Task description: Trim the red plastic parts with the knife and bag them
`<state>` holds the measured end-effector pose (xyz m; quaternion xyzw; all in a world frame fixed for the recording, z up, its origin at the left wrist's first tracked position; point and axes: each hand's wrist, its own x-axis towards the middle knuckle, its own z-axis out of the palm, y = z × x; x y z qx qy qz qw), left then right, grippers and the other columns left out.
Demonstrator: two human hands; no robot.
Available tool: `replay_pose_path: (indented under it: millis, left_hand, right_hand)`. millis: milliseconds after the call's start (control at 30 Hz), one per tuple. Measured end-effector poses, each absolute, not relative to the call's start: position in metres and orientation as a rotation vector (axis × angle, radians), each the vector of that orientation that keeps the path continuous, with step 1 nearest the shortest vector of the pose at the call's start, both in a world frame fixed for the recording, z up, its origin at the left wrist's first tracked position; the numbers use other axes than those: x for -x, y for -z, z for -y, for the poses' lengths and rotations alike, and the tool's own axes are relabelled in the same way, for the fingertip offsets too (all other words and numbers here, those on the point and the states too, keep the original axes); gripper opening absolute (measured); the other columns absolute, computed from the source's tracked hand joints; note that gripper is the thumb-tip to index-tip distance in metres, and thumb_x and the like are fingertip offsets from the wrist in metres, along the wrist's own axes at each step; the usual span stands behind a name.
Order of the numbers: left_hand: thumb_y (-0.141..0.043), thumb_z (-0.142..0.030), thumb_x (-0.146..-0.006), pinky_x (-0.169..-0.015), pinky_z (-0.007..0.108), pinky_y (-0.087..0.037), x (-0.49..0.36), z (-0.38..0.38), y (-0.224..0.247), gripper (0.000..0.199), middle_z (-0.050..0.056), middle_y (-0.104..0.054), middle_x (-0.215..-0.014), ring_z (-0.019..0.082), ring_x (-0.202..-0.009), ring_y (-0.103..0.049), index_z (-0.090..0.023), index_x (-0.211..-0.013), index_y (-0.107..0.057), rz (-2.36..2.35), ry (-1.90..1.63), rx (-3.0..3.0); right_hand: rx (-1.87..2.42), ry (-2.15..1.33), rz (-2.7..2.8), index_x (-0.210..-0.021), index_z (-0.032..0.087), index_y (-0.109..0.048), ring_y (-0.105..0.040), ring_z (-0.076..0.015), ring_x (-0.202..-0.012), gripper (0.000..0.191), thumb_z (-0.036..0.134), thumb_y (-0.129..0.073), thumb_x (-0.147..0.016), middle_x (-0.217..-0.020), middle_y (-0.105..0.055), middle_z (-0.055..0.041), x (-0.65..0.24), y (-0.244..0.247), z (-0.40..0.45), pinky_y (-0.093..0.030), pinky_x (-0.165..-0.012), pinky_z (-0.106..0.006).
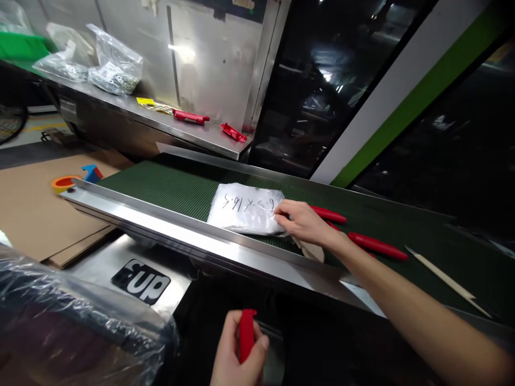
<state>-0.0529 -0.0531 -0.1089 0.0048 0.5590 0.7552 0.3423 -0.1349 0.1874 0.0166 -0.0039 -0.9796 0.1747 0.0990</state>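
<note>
My left hand (pixel 241 348) is closed around a small red plastic part (pixel 246 335), low in the view in front of the conveyor. Over the green ribbed belt (pixel 169 185), my right hand (pixel 298 219) pinches the right edge of a white plastic bag (pixel 245 212) with handwritten marks on it. The bag lies flat on the belt against the near metal rail. Just beyond my right hand are red handles (pixel 328 214), and another red handle (pixel 378 245) lies behind my forearm. A thin pale pointed stick (pixel 442 276) rests farther right on the belt.
A metal shelf (pixel 132 110) behind holds bags of small metal parts (pixel 115 69) and red pieces (pixel 191 117). Cardboard (pixel 36 209) with a tape dispenser (pixel 66 183) sits left. Clear plastic wrap (pixel 76 316) fills the lower left. The near metal rail (pixel 193 233) borders the belt.
</note>
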Motion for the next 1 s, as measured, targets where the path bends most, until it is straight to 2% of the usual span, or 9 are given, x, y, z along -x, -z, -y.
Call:
replay_pose_path:
  millis: [133, 233, 367, 600, 733, 867, 1000]
  left_hand:
    - [-0.071, -0.037, -0.078, -0.041, 0.017, -0.028, 0.074, 0.047, 0.064, 0.032, -0.003, -0.057, -0.080, 0.003, -0.047, -0.040, -0.020, -0.091, -0.047, -1.489, -2.088, -0.056]
    - [-0.074, -0.037, -0.076, -0.043, 0.017, -0.035, 0.076, 0.045, 0.042, 0.038, 0.000, -0.062, -0.092, 0.001, -0.047, -0.043, -0.020, -0.099, -0.049, -1.435, -2.146, -0.098]
    - [-0.074, -0.032, -0.077, -0.047, 0.017, -0.039, 0.063, 0.053, 0.047, 0.033, -0.001, -0.063, -0.087, 0.003, -0.051, -0.047, -0.018, -0.095, -0.050, -1.540, -2.109, -0.056]
    - [-0.070, -0.032, -0.081, -0.043, 0.017, -0.037, 0.045, 0.077, 0.076, 0.031, -0.004, -0.058, -0.082, 0.003, -0.047, -0.046, -0.018, -0.094, -0.046, -1.507, -1.808, -0.008]
    - [-0.071, -0.032, -0.081, -0.046, 0.016, -0.039, 0.037, 0.078, 0.076, 0.033, -0.002, -0.060, -0.090, 0.003, -0.052, -0.048, -0.019, -0.100, -0.047, -1.478, -1.732, -0.018]
    - [-0.074, -0.030, -0.078, -0.047, 0.014, -0.038, 0.030, 0.076, 0.078, 0.033, -0.004, -0.056, -0.077, 0.003, -0.054, -0.045, -0.018, -0.093, -0.048, -1.564, -1.709, -0.032]
    - [-0.071, -0.033, -0.081, -0.044, 0.015, -0.035, 0.028, 0.072, 0.080, 0.031, -0.007, -0.050, -0.067, 0.004, -0.049, -0.041, -0.020, -0.093, -0.045, -1.442, -1.675, -0.023]
  right_hand:
    - [-0.013, -0.633, 2.847, -0.077, 0.018, -0.058, -0.052, -0.0122, -0.070, 0.022, 0.023, -0.045, -0.094, -0.076, -0.059, -0.0003, 0.089, -0.033, -0.147, -0.039, -0.065, -0.026]
    - [-0.109, -0.713, 2.859, -0.079, 0.020, -0.056, -0.051, -0.0130, -0.068, 0.021, 0.023, -0.043, -0.095, -0.075, -0.057, -0.0009, 0.046, -0.028, -0.110, -0.039, -0.063, -0.028]
    - [-0.140, -0.832, 2.877, -0.080, 0.021, -0.053, -0.048, -0.0132, -0.064, 0.019, 0.018, -0.042, -0.096, -0.073, -0.053, -0.0009, -0.001, 0.006, -0.078, -0.037, -0.059, -0.028]
    - [0.177, -1.055, 2.834, -0.077, 0.019, -0.050, -0.044, -0.0112, -0.062, 0.024, 0.020, -0.039, -0.098, -0.071, -0.048, 0.0002, -0.042, 0.062, -0.062, -0.035, -0.058, -0.028]
    - [0.199, -1.101, 2.826, -0.079, 0.018, -0.052, -0.045, -0.0112, -0.063, 0.023, 0.020, -0.038, -0.098, -0.074, -0.050, -0.0008, -0.055, 0.072, -0.057, -0.035, -0.060, -0.028]
    - [0.205, -1.207, 2.790, -0.078, 0.018, -0.053, -0.046, -0.0112, -0.063, 0.024, 0.020, -0.039, -0.097, -0.073, -0.049, -0.0006, -0.062, 0.074, -0.054, -0.036, -0.060, -0.028]
    - [0.493, -1.362, 2.451, -0.071, 0.019, -0.050, -0.045, -0.0094, -0.060, 0.027, 0.021, -0.043, -0.097, -0.069, -0.047, 0.0017, -0.067, 0.078, -0.057, -0.036, -0.057, -0.025]
